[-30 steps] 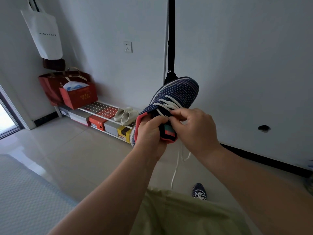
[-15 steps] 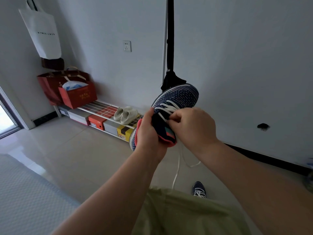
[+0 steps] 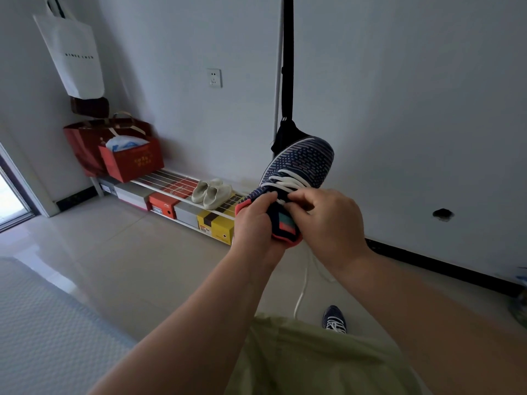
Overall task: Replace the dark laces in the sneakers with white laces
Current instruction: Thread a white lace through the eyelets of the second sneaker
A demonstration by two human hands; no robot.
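We hold the navy knit sneaker (image 3: 296,169) up in the air in front of the wall, toe pointing away, well above its partner, the second sneaker (image 3: 334,321), which sits on the tiled floor just past our knee and already shows white lacing. Our left hand (image 3: 253,226) grips the sneaker by the collar, fingers curled round the coral-lined heel opening and thumb pressed along the tongue. Our right hand (image 3: 325,223), just right of the tongue, has its fingers curled in, pinching the white lace (image 3: 285,182) at the topmost eyelets; the fingertips are partly hidden, so we cannot say for certain which eyelet they are feeding. One loose lace end (image 3: 302,289) hangs below the sneaker toward the floor.

The crossings lower down the sneaker look finished, so we judge this to be the last eyelet pair. To do it well, we should keep the left grip firm so the upper does not fold, pull the lace through flat without twisting, and even out both free ends before tying.
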